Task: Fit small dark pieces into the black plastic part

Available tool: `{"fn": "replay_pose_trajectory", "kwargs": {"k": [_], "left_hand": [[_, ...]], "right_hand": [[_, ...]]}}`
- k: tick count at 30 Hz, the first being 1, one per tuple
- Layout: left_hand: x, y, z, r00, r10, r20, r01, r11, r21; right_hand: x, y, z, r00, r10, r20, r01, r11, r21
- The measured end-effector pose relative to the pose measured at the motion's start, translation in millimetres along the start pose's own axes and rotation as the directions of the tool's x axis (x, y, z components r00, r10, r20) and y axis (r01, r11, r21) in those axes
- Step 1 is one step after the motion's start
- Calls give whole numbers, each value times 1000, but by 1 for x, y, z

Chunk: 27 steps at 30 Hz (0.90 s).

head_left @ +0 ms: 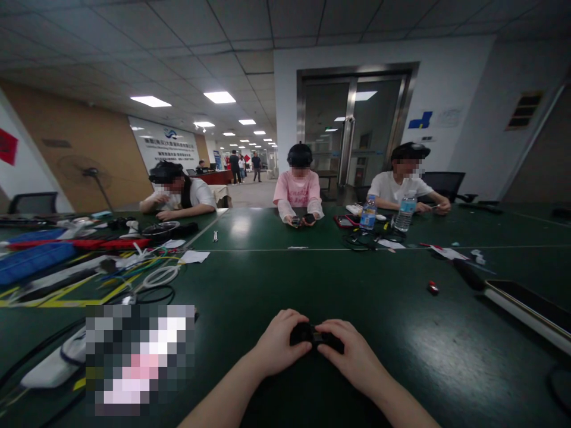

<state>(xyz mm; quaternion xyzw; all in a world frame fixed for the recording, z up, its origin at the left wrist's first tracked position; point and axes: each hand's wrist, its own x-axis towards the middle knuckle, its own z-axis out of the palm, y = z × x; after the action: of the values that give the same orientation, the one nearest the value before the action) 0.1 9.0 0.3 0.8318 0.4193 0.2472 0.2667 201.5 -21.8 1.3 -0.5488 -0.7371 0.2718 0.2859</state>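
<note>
Low in the middle of the view, my left hand [283,342] and my right hand [345,351] meet over the dark green table [250,285]. Between them is a small black object [317,337] with a greyish middle part; its kind cannot be made out. My left thumb and fingers close round its left end, and my right thumb and fingers pinch the right end. Whether it is one piece or two parts pressed together is hidden by the fingers. A small red and black item [432,288] lies apart, to the right of my hands.
Cables [160,276], a blue tray [38,261] and a white power strip [53,365] crowd the left. A large dark slab with a pale edge [530,306] lies at right. Across the table sit several people; bottles [368,213] and a small wrench [215,236] are near them.
</note>
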Motion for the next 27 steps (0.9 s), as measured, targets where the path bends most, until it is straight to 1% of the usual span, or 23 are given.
{"fn": "replay_pose_trajectory", "kwargs": {"k": [5,13,18,27], "left_hand": [[-1,0,-1,1000,-19,25,19,1000,4],[-1,5,-5,999,-14,53,14,1000,8],[-1,5,-5,999,-14,40,13,1000,15],[0,3,-2,1000,8,18,-8,1000,28]], "right_hand": [[0,-1,-1,999,27,17,-27,1000,-13],[0,1,0,999,38,14,-38,999,-8],[0,1,0,999,30,22,-29,999,-14],[1,-1,1,1000,2,-1,-2,1000,-29]]}}
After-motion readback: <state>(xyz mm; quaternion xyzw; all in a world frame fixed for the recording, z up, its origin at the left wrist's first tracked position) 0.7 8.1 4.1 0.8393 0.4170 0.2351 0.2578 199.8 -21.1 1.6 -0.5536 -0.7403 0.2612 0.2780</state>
